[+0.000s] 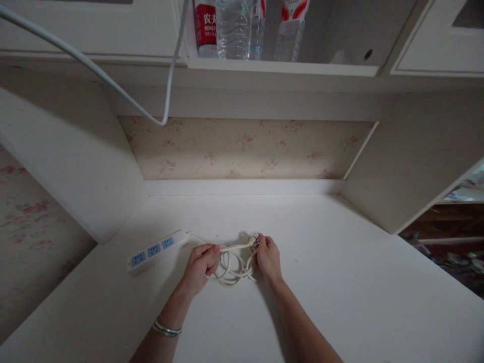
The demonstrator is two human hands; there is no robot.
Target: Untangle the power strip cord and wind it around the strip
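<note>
A white power cord (231,276) hangs in loose loops between my two hands, just over the white desktop. My left hand (201,264) is closed on the left side of the coil, thumb on top of the strands. At the coil's right end, my right hand (267,256) pinches the cord close to its white plug (254,239), whose prongs are partly covered by my fingers. To the left lies a white power strip (152,251) with blue socket faces, tilted on the desk. A thin stretch of cord leads from its right end toward my left hand.
White side panels (427,136) stand left and right of the desktop (340,302). Overhead, a shelf (321,68) holds several plastic bottles (233,30). A bent pale rod or cable (113,85) crosses the upper left. Flowered wallpaper (245,148) covers the back.
</note>
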